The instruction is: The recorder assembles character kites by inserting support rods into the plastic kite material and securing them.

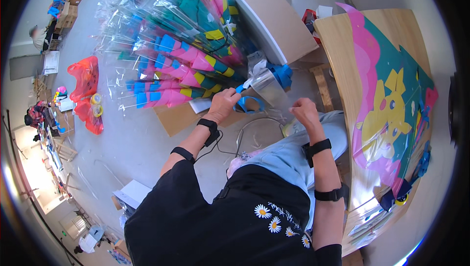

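Note:
My left hand (225,104) is closed, its fingertips at a short blue strip (240,89) beside a clear plastic sleeve (269,87). What it grips is mostly hidden. To the right, above my knee, my right hand (306,113) is closed in a pinch near the edge of clear plastic; I cannot make out what is in its fingers. A blue loop (249,104) hangs just beyond my left hand. Ahead stands a large bundle of folded kites (188,60) in clear sleeves, coloured pink, blue, yellow and green.
At right, a wooden table (338,45) bears a spread kite (387,104) with a yellow cartoon figure. A cardboard box (271,16) stands behind the bundle. On the floor at left lie red plastic bags (84,87) and tape rolls (97,105). A cable hangs from my left wrist.

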`<state>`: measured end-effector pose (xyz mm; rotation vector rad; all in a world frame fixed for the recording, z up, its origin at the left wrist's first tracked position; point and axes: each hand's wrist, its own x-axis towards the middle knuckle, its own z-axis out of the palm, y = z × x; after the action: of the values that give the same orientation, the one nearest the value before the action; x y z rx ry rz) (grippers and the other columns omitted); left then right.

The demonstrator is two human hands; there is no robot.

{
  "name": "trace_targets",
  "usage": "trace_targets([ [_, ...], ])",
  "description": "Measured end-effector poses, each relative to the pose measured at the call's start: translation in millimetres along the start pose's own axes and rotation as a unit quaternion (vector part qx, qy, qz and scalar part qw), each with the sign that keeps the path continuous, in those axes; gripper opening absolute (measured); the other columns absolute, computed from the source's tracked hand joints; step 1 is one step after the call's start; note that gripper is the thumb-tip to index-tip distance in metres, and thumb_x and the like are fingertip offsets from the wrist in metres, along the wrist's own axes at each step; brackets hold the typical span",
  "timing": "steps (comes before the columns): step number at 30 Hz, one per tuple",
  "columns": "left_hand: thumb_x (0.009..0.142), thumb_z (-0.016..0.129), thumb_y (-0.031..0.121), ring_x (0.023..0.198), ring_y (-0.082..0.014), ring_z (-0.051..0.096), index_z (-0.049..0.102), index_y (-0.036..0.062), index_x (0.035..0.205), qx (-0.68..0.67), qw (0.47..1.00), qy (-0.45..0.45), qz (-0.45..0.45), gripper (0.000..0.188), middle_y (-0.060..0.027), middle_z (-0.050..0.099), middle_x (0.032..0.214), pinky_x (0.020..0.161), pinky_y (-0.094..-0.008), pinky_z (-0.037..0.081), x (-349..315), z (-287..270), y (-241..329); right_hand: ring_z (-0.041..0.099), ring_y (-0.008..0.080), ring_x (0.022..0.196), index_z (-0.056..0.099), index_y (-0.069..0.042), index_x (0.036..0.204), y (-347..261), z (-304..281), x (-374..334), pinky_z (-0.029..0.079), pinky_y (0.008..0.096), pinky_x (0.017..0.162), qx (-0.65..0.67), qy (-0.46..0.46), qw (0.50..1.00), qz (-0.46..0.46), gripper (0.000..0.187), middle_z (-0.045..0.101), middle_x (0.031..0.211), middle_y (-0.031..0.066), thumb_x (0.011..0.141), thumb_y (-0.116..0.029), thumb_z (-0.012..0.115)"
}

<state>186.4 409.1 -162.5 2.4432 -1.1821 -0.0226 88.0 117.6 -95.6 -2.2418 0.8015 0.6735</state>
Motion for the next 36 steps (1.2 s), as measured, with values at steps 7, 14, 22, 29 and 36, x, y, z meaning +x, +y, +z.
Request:
trace_targets([
  [7,0.072,0.062,-0.003,0.082,-0.0308,0.064,0.063,0.0077,0.088,-0.011,0.997,-0.042,-0.056,0.019,-0.0093,0.063,0.090,0.066,-0.0400,0.053,8,-18,5,0.068,0.0359,0.086,0.073,-0.002,0.085,1,-3,-3,0.054,0.0410,0.080,0.077,0.028,0.995,-0.050,0.027,0.071,0.090,0.0204,0.073,-0.026,0.073],
  [14,0.077,0.058,-0.010,0.081,-0.0329,0.065,0.065,0.0044,0.089,-0.157,0.986,0.039,-0.038,0.020,-0.0115,0.064,0.088,0.067,-0.0389,0.051,70,-136,54,0.062,0.0246,0.102,0.064,-0.003,0.114,-59,-25,-26,0.048,0.0368,0.093,0.308,-0.055,0.933,-0.176,0.055,0.065,0.103,0.0098,0.068,-0.027,0.082],
  [22,0.081,0.055,-0.011,0.076,-0.0254,0.063,0.066,0.0005,0.095,-0.260,0.963,0.072,-0.007,0.021,-0.0116,0.065,0.089,0.066,-0.0320,0.049,112,-184,82,0.053,0.0252,0.114,0.059,-0.011,0.122,-125,-38,-51,0.044,0.0372,0.097,0.342,-0.020,0.887,-0.310,0.065,0.056,0.115,0.0090,0.062,-0.019,0.084],
  [29,0.084,0.063,-0.003,0.082,-0.0109,0.060,0.066,-0.0007,0.099,-0.443,0.889,-0.047,-0.102,0.015,-0.0042,0.066,0.091,0.075,-0.0264,0.049,133,-189,83,0.055,0.0103,0.078,0.069,-0.002,0.092,-107,-65,-55,0.045,0.0262,0.076,0.435,-0.043,0.860,-0.263,0.012,0.061,0.082,-0.0013,0.081,-0.006,0.068],
  [36,0.089,0.066,0.004,0.088,-0.0071,0.060,0.062,0.0015,0.107,-0.671,0.712,-0.119,-0.169,0.018,-0.0007,0.064,0.095,0.081,-0.0233,0.050,136,-169,80,0.057,0.0069,0.075,0.071,0.000,0.095,-93,-77,-56,0.046,0.0241,0.073,0.558,-0.104,0.797,-0.206,0.015,0.066,0.082,-0.0001,0.092,-0.014,0.067],
])
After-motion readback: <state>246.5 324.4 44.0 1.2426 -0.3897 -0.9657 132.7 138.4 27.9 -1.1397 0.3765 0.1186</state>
